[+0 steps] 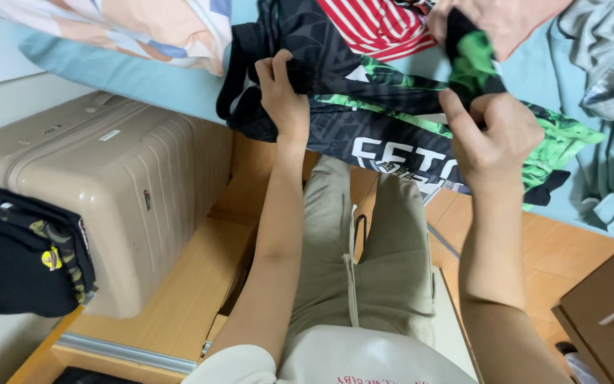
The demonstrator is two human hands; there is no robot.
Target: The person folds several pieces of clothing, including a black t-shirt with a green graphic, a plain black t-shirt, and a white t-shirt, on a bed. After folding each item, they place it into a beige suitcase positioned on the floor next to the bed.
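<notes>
Got both hands pinched shut on this black and green jersey (392,107), left hand (282,96) and right hand (495,135) gripping its upper edge over the bed (143,82). Looks light, floppy, kinda slick, so edges seem the best hold.

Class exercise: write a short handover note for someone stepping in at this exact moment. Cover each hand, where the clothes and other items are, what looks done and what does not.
Left hand: gripping the upper edge of the black and green jersey.
Right hand: pinching the same jersey further along, fabric bunched in the fingers.
Jersey: spread on the light blue bed sheet, part hanging over the edge, not folded.
Nearby: red and white striped garment above it; grey garments at the far right; beige suitcase, closed, with a dark folded garment on it.
Done: one garment folded.
Left: jersey and the loose clothes on the bed.
</notes>
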